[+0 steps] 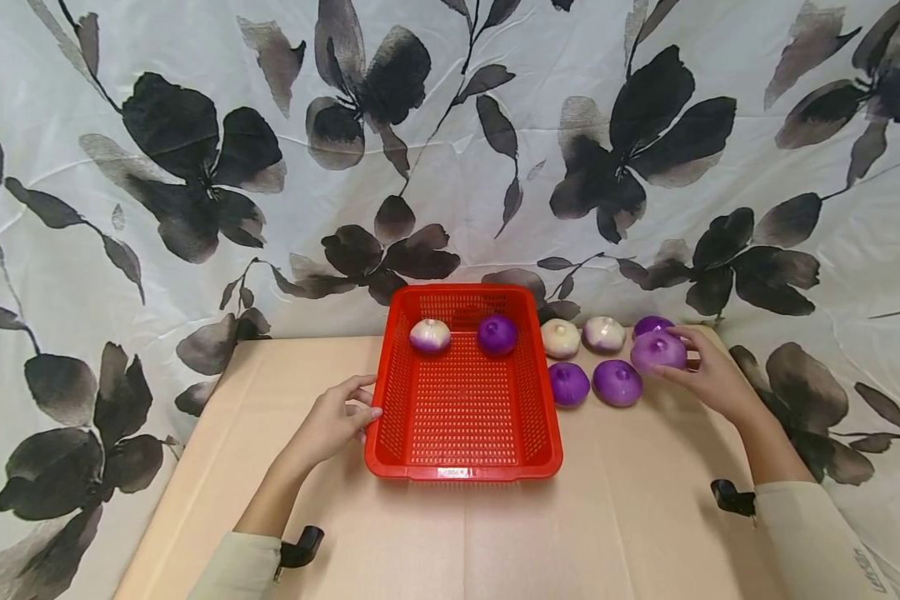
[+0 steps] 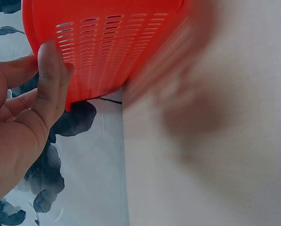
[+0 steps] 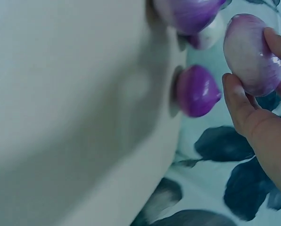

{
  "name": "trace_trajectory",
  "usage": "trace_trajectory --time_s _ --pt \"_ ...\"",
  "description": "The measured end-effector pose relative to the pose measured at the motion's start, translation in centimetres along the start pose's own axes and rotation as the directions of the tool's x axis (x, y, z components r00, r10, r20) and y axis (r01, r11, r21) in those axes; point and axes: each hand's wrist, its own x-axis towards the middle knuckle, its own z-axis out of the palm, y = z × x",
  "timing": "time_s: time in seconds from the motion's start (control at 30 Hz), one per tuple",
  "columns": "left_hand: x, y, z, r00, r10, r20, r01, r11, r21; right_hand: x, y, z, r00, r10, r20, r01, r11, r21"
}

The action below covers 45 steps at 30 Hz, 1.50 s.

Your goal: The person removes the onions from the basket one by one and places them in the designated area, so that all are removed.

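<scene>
A red plastic basket (image 1: 461, 472) with perforated walls holds a white-and-purple onion (image 1: 430, 336) and a dark purple onion (image 1: 497, 335) in its far half. My left hand (image 1: 339, 421) pinches the basket's left rim, thumb and fingers on either side, as the left wrist view also shows. In my right hand (image 1: 708, 372) is a purple onion (image 1: 657, 352), gripped between thumb and fingers. The right wrist view shows this held onion (image 3: 252, 54) raised off the table. Another purple onion (image 1: 651, 325) lies behind it, partly hidden.
Right of the basket lie a cream onion (image 1: 561, 339), a white-and-purple onion (image 1: 604, 333) and two purple onions (image 1: 569, 384). The light tan table (image 1: 435, 542) ends at a floral cloth (image 1: 495, 167) hanging behind and at both sides.
</scene>
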Motion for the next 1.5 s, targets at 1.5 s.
trace_trajectory --time_s 1.5 --pt "0.1 -0.3 0.1 1.000 -0.007 -0.008 0.007 1.000 0.016 -1.9 6.0 1.5 0.923 0.356 0.143 -0.367 0.928 0.057"
